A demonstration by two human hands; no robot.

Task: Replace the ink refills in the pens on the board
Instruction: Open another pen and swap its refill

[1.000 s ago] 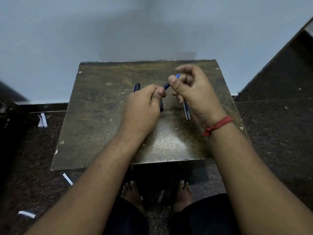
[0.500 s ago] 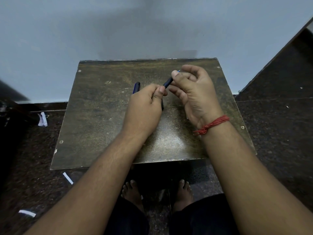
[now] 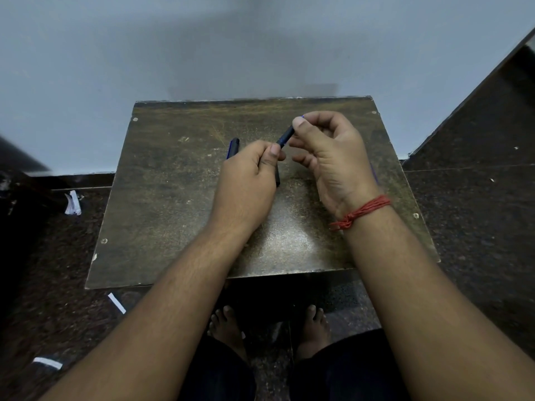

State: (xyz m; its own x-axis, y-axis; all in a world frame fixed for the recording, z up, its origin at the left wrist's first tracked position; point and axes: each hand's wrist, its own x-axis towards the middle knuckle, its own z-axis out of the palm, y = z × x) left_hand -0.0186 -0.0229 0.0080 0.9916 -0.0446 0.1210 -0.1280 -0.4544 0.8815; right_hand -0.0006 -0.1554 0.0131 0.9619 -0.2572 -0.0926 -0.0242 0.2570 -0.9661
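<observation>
With the left hand (image 3: 246, 180) gripping the dark pen (image 3: 285, 137) above the counter (image 3: 162, 198) at frame centre, I see right-hand fingers (image 3: 299, 123) pinching its upper tip, seemingly to work the refill.

Just one cam here, strapped on the person's head, wide-angle, tilted forward and steeply down. It sits close above the worktop (image 3: 179, 204), which fills mid-frame against a wall (image 3: 144, 53) beyond the fingers (image 3: 299, 123). Nearer than them, both forearms run in from the bottom corners, bare feet (image 3: 225, 325) on the floor (image 3: 477, 227) straight below.
</observation>
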